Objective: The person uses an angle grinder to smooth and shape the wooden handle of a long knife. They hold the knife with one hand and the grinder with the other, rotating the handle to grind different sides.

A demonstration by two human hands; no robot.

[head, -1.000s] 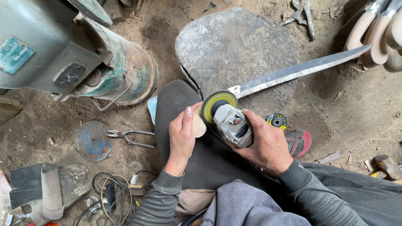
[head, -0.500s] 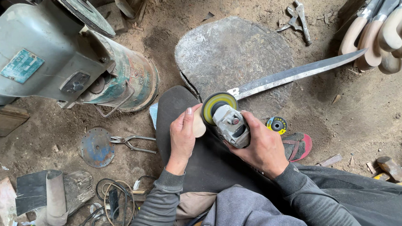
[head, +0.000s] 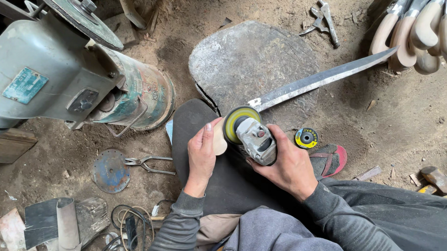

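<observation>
While the left hand (head: pixel 201 154) is gripping the pale knife handle (head: pixel 219 139) to steady it on the knee, the right hand (head: pixel 289 167) is clasping the angle grinder (head: pixel 250 134), pressing its disc against the handle; the blade (head: pixel 324 77) is pointing away over the flat stone (head: pixel 250 62).

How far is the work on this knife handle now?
Done: the blade already carries a pale wooden handle. In hand: the left hand grips that handle while the right hand presses the angle grinder against it. Left: the handle looks raw beside the finished knives.
</observation>
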